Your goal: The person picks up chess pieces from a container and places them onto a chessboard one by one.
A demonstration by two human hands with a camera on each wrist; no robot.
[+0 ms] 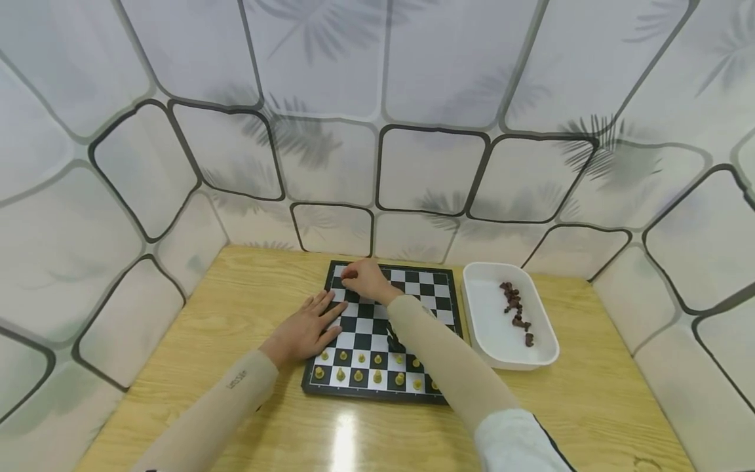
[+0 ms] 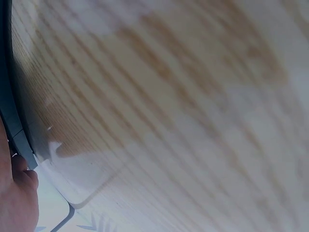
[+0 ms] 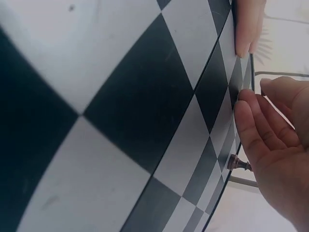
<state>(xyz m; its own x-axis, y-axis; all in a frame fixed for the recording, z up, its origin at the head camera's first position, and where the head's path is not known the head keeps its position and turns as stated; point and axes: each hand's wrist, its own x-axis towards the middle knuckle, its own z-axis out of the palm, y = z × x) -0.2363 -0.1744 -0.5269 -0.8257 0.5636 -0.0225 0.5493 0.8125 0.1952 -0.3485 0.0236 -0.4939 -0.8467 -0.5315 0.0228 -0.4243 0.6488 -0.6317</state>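
Note:
A black-and-white chessboard (image 1: 364, 326) lies on the table. My left hand (image 1: 303, 328) rests flat over its left edge, fingers spread. Over the far left corner squares, my right hand (image 1: 367, 280) has thumb and fingertips brought together. Between them in the right wrist view is a sliver of a dark chess piece (image 3: 262, 91), mostly hidden. Beyond that hand, a brown chess piece (image 3: 237, 163) stands upright on the board. Yellow chess pieces (image 1: 377, 376) stand in two rows along the near side, partly covered by my right forearm.
To the board's right, a white plastic tray (image 1: 486, 321) holds several brown chess pieces (image 1: 513, 301). A small black object (image 1: 394, 339) shows beside my right forearm, its kind unclear. The wooden table (image 1: 259, 269) meets patterned walls at the back and sides.

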